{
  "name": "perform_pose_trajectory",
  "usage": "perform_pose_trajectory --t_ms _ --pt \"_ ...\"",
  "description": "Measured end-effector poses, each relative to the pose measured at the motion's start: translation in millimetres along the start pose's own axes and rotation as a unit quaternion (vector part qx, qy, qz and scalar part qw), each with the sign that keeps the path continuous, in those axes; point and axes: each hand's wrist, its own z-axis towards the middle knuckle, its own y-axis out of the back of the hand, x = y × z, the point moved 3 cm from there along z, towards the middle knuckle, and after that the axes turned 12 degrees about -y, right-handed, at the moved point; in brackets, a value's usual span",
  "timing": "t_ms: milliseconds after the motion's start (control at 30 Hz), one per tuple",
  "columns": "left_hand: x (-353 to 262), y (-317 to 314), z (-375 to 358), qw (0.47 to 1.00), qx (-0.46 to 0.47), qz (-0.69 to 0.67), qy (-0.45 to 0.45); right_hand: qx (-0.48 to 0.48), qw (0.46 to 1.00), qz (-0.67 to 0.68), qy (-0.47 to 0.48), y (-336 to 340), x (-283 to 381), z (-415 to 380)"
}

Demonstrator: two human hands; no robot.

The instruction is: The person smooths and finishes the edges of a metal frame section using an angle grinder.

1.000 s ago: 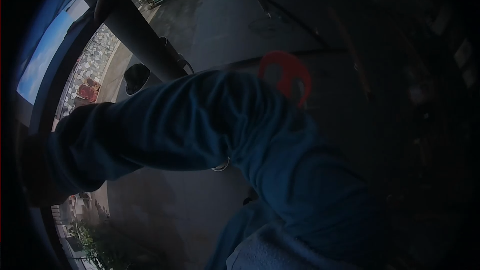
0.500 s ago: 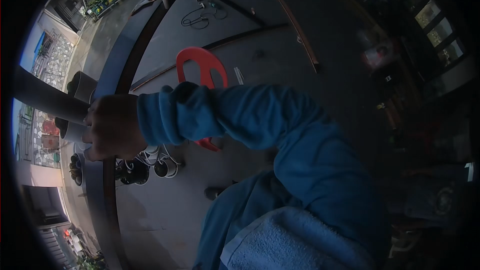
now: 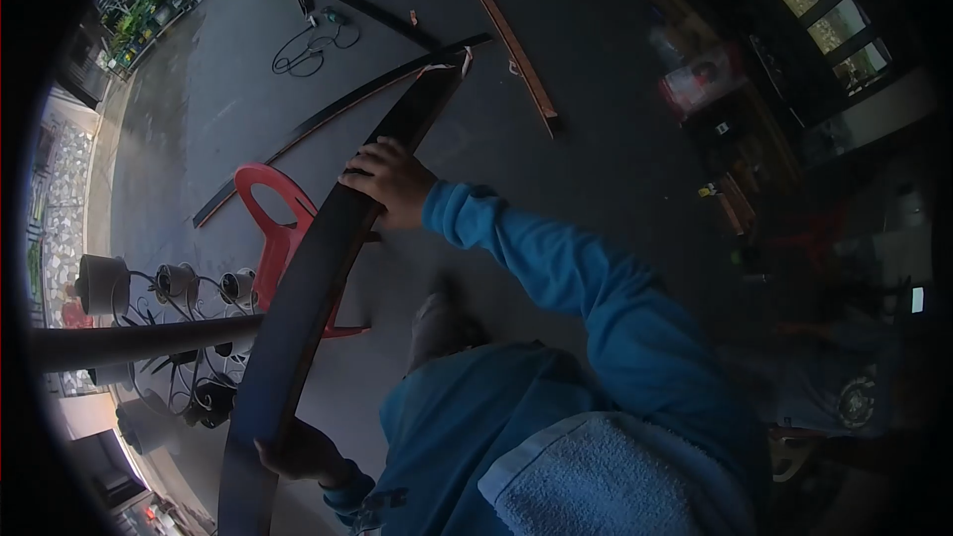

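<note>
A long dark beam (image 3: 328, 238) slants from the bottom left up to the middle top of the view, one end having a pale torn edge. Across its upper half lies my right hand (image 3: 392, 184), its fingers wrapped over the far edge. Lower down, my left hand (image 3: 303, 452) grips the near edge; the fingers beneath the beam are hidden. Behind the beam is a red plastic chair (image 3: 278, 213), partly covered by it. A grey post (image 3: 149, 340) reaches in from the left and meets the beam's far side.
Potted plants on a curly metal stand (image 3: 199, 337) are beyond the post. More dark beams (image 3: 338, 111) and a brown one (image 3: 511, 45) lie on the floor, near a cabled tool (image 3: 333, 16). At the right, a person's shirt (image 3: 854, 402) shows dimly.
The view has shifted. The beam's torn end now points up and right over the floor. My right hand has moved from beside the post to the beam's upper half, and my left hand has come into view.
</note>
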Motion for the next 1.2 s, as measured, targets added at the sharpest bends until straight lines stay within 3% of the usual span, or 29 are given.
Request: perform_pose_trajectory --t_ms 33,133,200,300,433,500,567,667,833,933,1000,1067,1200 --pt "-8.9 -34.5 -17.2 0.992 -0.025 -0.097 0.077 0.021 1.0 -0.001 -0.003 0.8 -12.0 -2.2" --pt "-5.6 -116.4 -65.7 0.929 0.049 -0.239 0.279 0.057 0.998 -0.032 -0.003 -4.1 -68.8 1.4" --pt "-17.2 -179.9 -88.7 0.889 0.125 -0.257 0.358 0.084 0.996 -0.031 0.002 -6.5 -127.1 7.2" --pt "-20.5 -259.4 -118.6 0.857 0.147 -0.276 0.41 0.133 0.991 -0.018 0.003 -6.7 -204.3 23.7" --pt "-20.6 -364.3 -172.8 0.859 0.074 -0.258 0.436 0.157 0.987 -0.014 -0.014 11.8 -319.7 27.1" --pt "-14.1 -394.1 -202.5 0.824 0.159 -0.301 0.454 0.164 0.986 -0.024 -0.021 37.8 -369.1 27.8" --pt "-62.3 -449.8 -189.1 0.82 0.154 -0.246 0.493 0.152 0.987 -0.014 -0.057 65.0 -414.9 24.1" --pt "-78.1 -509.7 -201.4 0.867 0.14 -0.194 0.437 0.168 0.982 0.01 -0.088 92.7 -478.9 4.7" --pt "-120.4 -603.0 -232.2 0.865 0.268 -0.065 0.418 0.233 0.966 0.017 -0.113 124.5 -596.6 -43.6" --pt "-163.1 -669.6 -264.8 0.889 0.226 -0.111 0.382 0.286 0.953 0.022 -0.097 146.6 -670.0 -78.4" --pt "-174.5 -704.1 -314.4 0.884 0.193 -0.097 0.415 0.328 0.941 0.044 -0.076 167.4 -721.1 -115.5" --pt "-201.6 -740.2 -350.6 0.82 0.219 -0.074 0.524 0.325 0.936 0.062 -0.123 188.4 -765.3 -155.6" --pt "-264.4 -811.8 -382.8 0.823 0.205 -0.091 0.522 0.378 0.91 0.062 -0.161 253.9 -836.2 -227.1"
